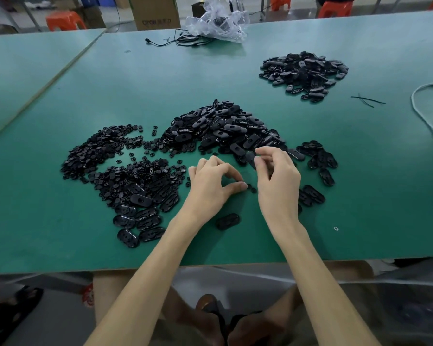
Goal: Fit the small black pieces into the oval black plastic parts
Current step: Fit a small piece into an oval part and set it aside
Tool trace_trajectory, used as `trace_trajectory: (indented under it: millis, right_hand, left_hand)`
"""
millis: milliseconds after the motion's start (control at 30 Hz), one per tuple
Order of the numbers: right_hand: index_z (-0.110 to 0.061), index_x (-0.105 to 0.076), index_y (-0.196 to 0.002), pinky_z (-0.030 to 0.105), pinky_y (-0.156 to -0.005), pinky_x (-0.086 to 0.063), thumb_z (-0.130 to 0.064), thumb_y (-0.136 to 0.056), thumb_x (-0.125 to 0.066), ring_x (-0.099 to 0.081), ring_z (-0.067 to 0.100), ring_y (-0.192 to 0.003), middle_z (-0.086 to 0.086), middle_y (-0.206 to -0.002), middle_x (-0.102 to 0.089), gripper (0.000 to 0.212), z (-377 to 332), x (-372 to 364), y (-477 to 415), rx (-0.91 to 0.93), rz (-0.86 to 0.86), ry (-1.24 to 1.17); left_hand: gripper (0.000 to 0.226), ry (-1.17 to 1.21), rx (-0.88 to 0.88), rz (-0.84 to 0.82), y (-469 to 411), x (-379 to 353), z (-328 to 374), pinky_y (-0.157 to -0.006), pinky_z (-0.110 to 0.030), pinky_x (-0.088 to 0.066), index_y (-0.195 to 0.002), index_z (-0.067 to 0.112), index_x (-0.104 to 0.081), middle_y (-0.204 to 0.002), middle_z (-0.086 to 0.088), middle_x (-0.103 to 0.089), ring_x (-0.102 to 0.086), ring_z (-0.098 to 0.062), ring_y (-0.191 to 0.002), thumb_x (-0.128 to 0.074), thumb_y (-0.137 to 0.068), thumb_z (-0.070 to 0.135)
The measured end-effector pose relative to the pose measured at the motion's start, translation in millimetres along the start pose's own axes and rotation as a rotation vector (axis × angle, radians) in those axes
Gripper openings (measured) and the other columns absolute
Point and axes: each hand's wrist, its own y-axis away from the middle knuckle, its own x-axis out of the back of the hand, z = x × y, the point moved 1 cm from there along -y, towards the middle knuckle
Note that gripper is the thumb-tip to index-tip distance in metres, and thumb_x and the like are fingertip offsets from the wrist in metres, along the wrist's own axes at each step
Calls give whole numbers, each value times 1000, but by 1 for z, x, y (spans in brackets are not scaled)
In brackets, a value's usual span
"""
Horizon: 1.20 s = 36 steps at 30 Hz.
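Head view, desk: the green desk [60, 96] is carrying all the stock close to the person, probably so that each reach is staying short.
Head view, supplies: the heap of small pieces [98, 151] is lying to the left. The heap of oval parts [218, 126] is lying just behind the hands, and the two heaps are meeting at their edges.
Head view, left hand: the left hand [210, 181] is hovering low over the desk, knuckles up. Its thumb and forefinger are pinching a small black piece [248, 186] at their tips, and the other fingers are curling under.
Head view, right hand: the right hand [278, 178] is sitting a little higher with the wrist bent. Its thumb and forefinger are gripping an oval part [250, 157] at the heap's near edge, seemingly offering it up for the piece.
Head view, spacing: the two hands are working near each other, not touching.
Head view, lone oval: a lone oval [227, 221] is lying between the forearms.
Head view, far heap: a far heap [303, 71] of ovals is lying well apart at the back right; whether those are fitted I cannot tell.
Step in hand: judging by the grips, the person is bringing piece and part together.
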Motion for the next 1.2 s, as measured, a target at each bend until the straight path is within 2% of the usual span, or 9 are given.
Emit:
trace_trajectory:
  millis: [67, 167, 233, 333, 400, 600, 767, 1000, 1200]
  right_hand:
    - [-11, -68, -117, 23, -84, -54, -9, -105, -58, -68, 9, -87, -1, -109, -64, 15, -2, 0, 1, 15, -14, -70]
    - [-12, -68, -115, 13, -74, -52, -8, -105, -58, -69, 5, -79, -1, -107, -63, 14, -4, -1, 3, 42, -37, -108]
    - [-11, -68, -116, 16, -77, -54, -8, -105, -59, -71, 5, -81, -1, -108, -64, 15, -4, -1, 3, 42, -49, -111]
    - [-12, -70, -117, 22, -82, -56, -7, -103, -61, -72, 8, -86, 2, -111, -68, 18, -3, -1, 2, 28, -63, -123]
    - [-15, -71, -117, 20, -82, -57, -6, -102, -61, -73, 5, -87, 2, -112, -70, 19, -4, 0, 2, 23, -81, -146]
    - [-18, -73, -119, 26, -82, -59, -6, -100, -65, -72, 12, -91, -5, -110, -67, 24, -3, -3, 2, 37, -134, -136]
    - [-16, -73, -121, 18, -80, -57, -3, -99, -66, -73, 5, -90, -5, -108, -68, 27, -1, -3, 1, 56, -153, -156]
    - [-18, -74, -122, 14, -82, -55, -7, -98, -70, -73, 5, -92, -8, -108, -69, 27, -1, -3, 2, 55, -187, -172]
    - [-21, -74, -120, 18, -83, -56, -9, -98, -71, -72, 5, -92, -8, -107, -70, 26, -1, -3, 1, 61, -188, -170]
  left_hand:
    - [15, 22, 1, 18, 0, 1, 0, -84, -29, -19, -86, 37, -64, -94, 17, -55, -42, -10, -96, -78, -88, 41]
    - [20, 153, 25, 44, 1, 3, -3, -93, -36, -28, -83, 38, -59, -87, 19, -63, -52, -9, -91, -75, -93, 32]
    - [19, 248, 34, 71, 2, 3, -3, -95, -39, -40, -83, 36, -62, -84, 19, -66, -57, -6, -89, -76, -92, 29]
    - [11, 405, 24, 177, 2, 6, -3, -79, -16, -44, -84, 28, -70, -78, 16, -68, -58, 0, -76, -79, -90, 26]
    - [8, 453, 27, 228, 2, 8, -3, -73, -13, -44, -86, 25, -73, -75, 16, -68, -57, 1, -72, -79, -90, 26]
    - [5, 551, 42, 270, 3, 10, -4, -76, -22, -52, -97, 17, -79, -87, 7, -76, -66, -9, -78, -77, -94, 20]
    - [15, 574, 41, 285, 2, 11, -5, -86, -30, -58, -103, 20, -80, -96, 5, -78, -71, -17, -89, -73, -96, 10]
    - [2, 593, 34, 318, 3, 12, -4, -69, -23, -53, -94, 23, -76, -81, 1, -74, -64, -11, -70, -75, -95, 23]
    - [7, 593, 34, 310, 2, 12, -5, -77, -27, -58, -97, 27, -78, -87, 6, -77, -70, -18, -79, -74, -96, 21]
